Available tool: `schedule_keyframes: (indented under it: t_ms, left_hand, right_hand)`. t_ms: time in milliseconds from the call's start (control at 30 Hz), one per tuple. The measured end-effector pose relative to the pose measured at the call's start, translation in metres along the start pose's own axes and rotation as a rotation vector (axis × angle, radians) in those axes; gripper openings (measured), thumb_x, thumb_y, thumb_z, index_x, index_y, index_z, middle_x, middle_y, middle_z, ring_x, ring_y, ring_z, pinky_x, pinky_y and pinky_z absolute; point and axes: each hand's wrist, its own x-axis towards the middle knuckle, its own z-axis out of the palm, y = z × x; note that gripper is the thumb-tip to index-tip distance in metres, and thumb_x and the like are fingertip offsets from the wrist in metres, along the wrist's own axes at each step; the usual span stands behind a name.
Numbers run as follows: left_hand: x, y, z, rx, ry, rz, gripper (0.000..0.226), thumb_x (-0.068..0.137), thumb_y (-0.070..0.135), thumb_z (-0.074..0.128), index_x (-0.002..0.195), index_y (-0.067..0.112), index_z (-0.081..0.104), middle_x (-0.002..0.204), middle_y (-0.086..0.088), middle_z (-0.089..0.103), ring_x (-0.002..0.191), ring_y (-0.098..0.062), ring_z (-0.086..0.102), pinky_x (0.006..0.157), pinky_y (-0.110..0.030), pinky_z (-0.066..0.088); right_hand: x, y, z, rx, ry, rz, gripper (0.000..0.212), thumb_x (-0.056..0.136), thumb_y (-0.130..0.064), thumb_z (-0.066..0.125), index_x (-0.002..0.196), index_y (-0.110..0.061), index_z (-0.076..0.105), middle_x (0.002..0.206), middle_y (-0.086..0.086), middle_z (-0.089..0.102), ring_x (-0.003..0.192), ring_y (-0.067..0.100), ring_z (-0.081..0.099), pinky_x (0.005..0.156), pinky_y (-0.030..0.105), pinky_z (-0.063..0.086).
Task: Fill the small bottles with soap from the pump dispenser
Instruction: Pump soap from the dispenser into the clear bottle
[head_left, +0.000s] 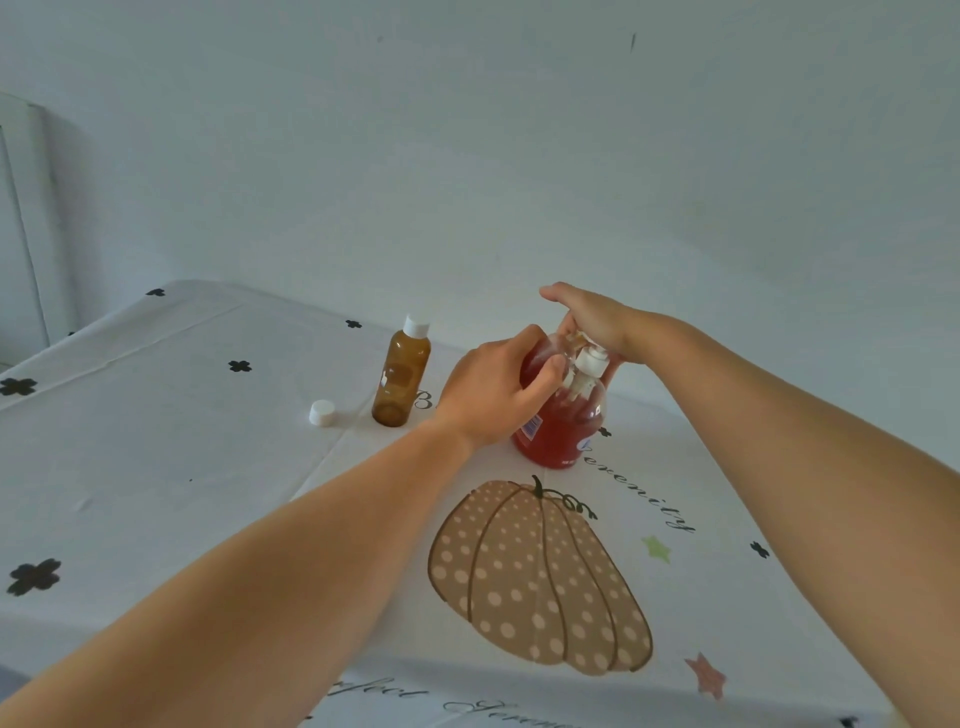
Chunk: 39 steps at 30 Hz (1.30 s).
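The pump dispenser (563, 431), a clear bottle of red soap with a white pump, stands on the table behind the pumpkin print. My right hand (597, 319) lies on top of its pump head, thumb stretched out to the left and fingers bent down over the nozzle. My left hand (491, 397) grips a small bottle against the dispenser's shoulder, under the nozzle; that bottle is almost wholly hidden by my fingers. A second small amber bottle (401, 382) with a white cap stands upright to the left. A loose white cap (323, 413) lies beside it.
The table carries a white cloth (156, 467) printed with black crosses, script and a dotted pumpkin (535, 582). A plain wall rises close behind the table's far edge. A white frame (21, 218) stands at the far left.
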Motion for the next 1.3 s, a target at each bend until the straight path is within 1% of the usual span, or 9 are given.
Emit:
schedule_keyframes:
  t_ms: [133,267,400,467,567,800,967,1167,1300]
  left_hand:
    - [0.0011,-0.0007,0.0001,-0.002,0.006,0.002,0.039,0.100,0.057,0.040,0.096,0.022,0.058,0.074,0.004,0.067,0.069,-0.017,0.063,0.063,-0.045,0.052]
    - [0.0015,0.0011,0.0002,-0.010,0.012,0.010,0.038,0.100,0.057,0.041,0.095,0.023,0.057,0.073,0.005,0.065,0.068,-0.016,0.062,0.062,-0.042,0.051]
    - [0.0000,0.0022,-0.0007,-0.002,0.022,0.009,0.040,0.099,0.058,0.041,0.094,0.022,0.057,0.072,0.005,0.065,0.068,-0.017,0.062,0.062,-0.041,0.051]
    - [0.0000,0.0005,-0.0006,0.004,0.020,0.006,0.040,0.099,0.058,0.042,0.092,0.021,0.056,0.072,0.004,0.065,0.068,-0.018,0.062,0.062,-0.042,0.051]
    - [-0.0005,-0.0005,-0.0014,-0.003,0.025,0.013,0.038,0.099,0.057,0.043,0.090,0.021,0.055,0.071,0.005,0.063,0.067,-0.018,0.061,0.062,-0.043,0.051]
    - [0.0003,-0.0011,-0.0006,-0.042,0.019,0.041,0.038,0.100,0.058,0.042,0.096,0.024,0.058,0.073,0.007,0.065,0.069,-0.016,0.062,0.064,-0.043,0.052]
    - [0.0005,-0.0046,0.0005,-0.048,0.012,0.046,0.036,0.100,0.061,0.049,0.098,0.026,0.060,0.078,0.008,0.069,0.072,-0.015,0.066,0.067,-0.044,0.055]
    - [0.0013,-0.0020,0.0008,-0.043,0.012,0.012,0.031,0.095,0.061,0.063,0.099,0.030,0.060,0.081,0.012,0.071,0.074,-0.008,0.069,0.069,-0.042,0.058]
    - [0.0010,-0.0002,0.0003,-0.053,0.012,0.018,0.031,0.096,0.059,0.063,0.097,0.028,0.060,0.079,0.011,0.071,0.073,-0.008,0.068,0.068,-0.043,0.058]
  right_hand:
    - [0.0023,-0.0004,-0.0012,-0.002,-0.018,-0.004,0.090,0.102,-0.072,0.026,0.070,-0.004,0.074,0.084,0.026,0.076,0.076,0.044,0.077,0.091,0.064,0.060]
    - [0.0015,0.0000,-0.0071,0.018,-0.085,0.006,0.096,0.098,-0.078,0.027,0.092,0.004,0.077,0.091,0.029,0.075,0.081,0.046,0.077,0.089,0.064,0.061]
    - [0.0042,0.0010,-0.0025,0.026,-0.005,-0.005,0.093,0.103,-0.072,0.024,0.073,-0.002,0.076,0.079,0.024,0.075,0.071,0.043,0.076,0.081,0.055,0.062]
    - [0.0057,0.0020,0.0000,0.014,0.020,-0.012,0.089,0.104,-0.069,0.023,0.081,0.001,0.072,0.075,0.022,0.075,0.068,0.042,0.076,0.081,0.052,0.062]
    - [0.0056,0.0013,-0.0007,-0.001,0.011,-0.013,0.087,0.103,-0.070,0.024,0.078,-0.001,0.069,0.078,0.024,0.074,0.071,0.043,0.076,0.084,0.054,0.062]
    - [0.0026,0.0023,-0.0065,0.005,-0.044,0.015,0.098,0.098,-0.079,0.026,0.101,0.004,0.077,0.089,0.025,0.078,0.080,0.043,0.078,0.087,0.058,0.062]
    - [0.0060,0.0019,-0.0001,-0.026,0.062,0.005,0.088,0.100,-0.075,0.027,0.094,0.000,0.073,0.083,0.019,0.077,0.084,0.048,0.078,0.086,0.060,0.063]
    - [-0.0014,-0.0019,-0.0023,0.011,-0.029,0.022,0.085,0.095,-0.081,0.036,0.078,-0.005,0.071,0.085,0.027,0.075,0.087,0.049,0.077,0.085,0.058,0.063]
    - [-0.0020,-0.0009,-0.0046,0.019,-0.057,0.031,0.088,0.095,-0.082,0.036,0.088,-0.003,0.075,0.092,0.031,0.075,0.087,0.049,0.077,0.081,0.055,0.063]
